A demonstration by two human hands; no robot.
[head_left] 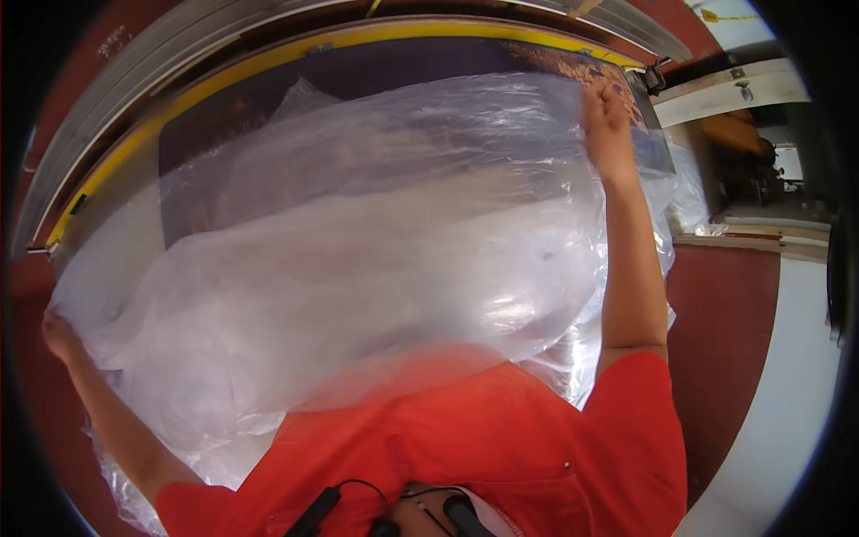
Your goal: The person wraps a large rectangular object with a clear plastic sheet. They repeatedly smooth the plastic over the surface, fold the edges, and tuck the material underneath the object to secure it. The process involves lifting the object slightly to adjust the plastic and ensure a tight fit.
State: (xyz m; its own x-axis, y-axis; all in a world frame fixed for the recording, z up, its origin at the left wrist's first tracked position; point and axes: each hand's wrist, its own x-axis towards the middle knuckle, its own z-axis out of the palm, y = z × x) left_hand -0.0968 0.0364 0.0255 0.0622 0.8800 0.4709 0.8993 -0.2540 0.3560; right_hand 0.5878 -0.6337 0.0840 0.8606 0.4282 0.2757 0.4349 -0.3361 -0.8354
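Film [358, 277], clear and wrinkled, spans the middle of my head view, spread over a tabletop [385, 67] and reaching back to the wearer's front. I have the left hand [61, 336] far out at the film's left edge, slightly blurred, closed on a gathered bit of it. My right hand [610, 130] is at the far right of the same film, fingers bent in and holding its edge; I cannot make out the thumb. The hands are well apart, with the film drawn between them, its creases running sideways near the right one.

Through the film I see the tabletop, dark with a paler part on the left; its far right corner is flaking to brown. A yellow rail [420, 31] runs along the far side, and a metal fitting [658, 76] sits at the far right corner. The near part of the film covers some of the red shirt [483, 438], which shows through. To the right I see red floor [725, 331].
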